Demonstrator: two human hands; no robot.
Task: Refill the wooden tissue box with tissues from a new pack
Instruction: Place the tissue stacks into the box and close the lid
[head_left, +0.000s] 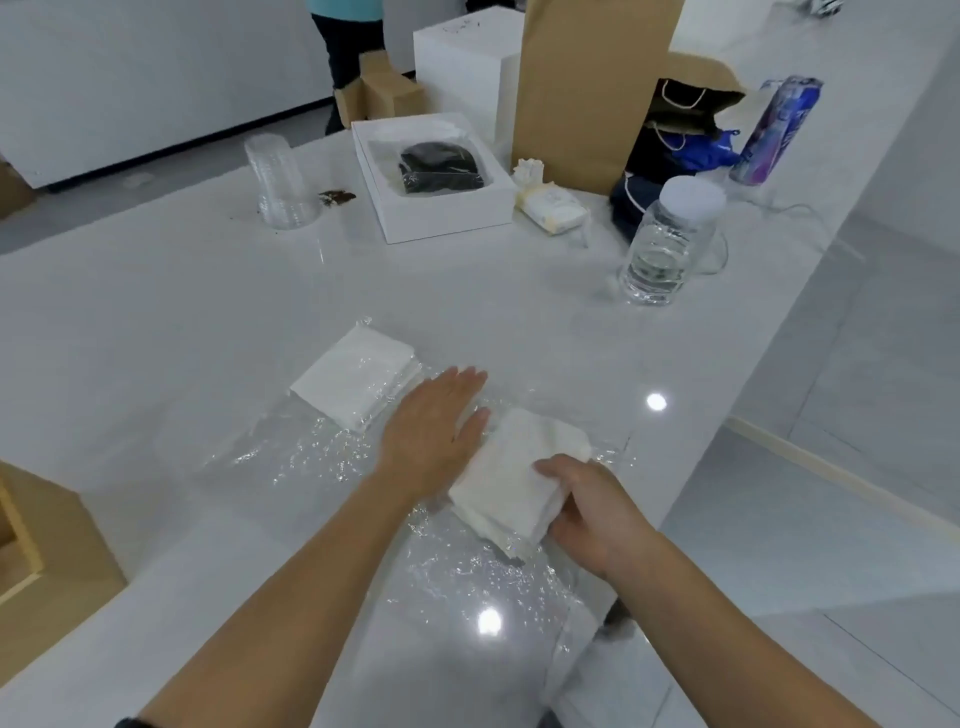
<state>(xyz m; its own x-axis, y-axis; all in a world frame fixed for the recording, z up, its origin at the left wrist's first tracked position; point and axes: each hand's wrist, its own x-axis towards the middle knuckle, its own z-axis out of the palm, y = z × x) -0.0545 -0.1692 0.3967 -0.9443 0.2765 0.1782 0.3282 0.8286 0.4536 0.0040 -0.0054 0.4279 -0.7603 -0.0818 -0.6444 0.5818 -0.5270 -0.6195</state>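
Observation:
A white stack of tissues (511, 478) lies on crumpled clear plastic wrap (467, 577) on the white table. My right hand (592, 512) grips the stack's near right edge, fingers curled over it. My left hand (434, 431) lies flat, fingers together, against the stack's left side. A second tissue pack (356, 376), still in clear film, sits to the left just beyond my left hand. The wooden tissue box (47, 540) is at the left edge, only partly in view.
Farther back stand a stack of clear cups (280, 182), an open white box with a dark item (434, 182), a small tissue pack (550, 205), a glass jar with water (667, 241), a tall brown paper bag (587, 88) and a purple can (779, 130). The table edge runs along the right.

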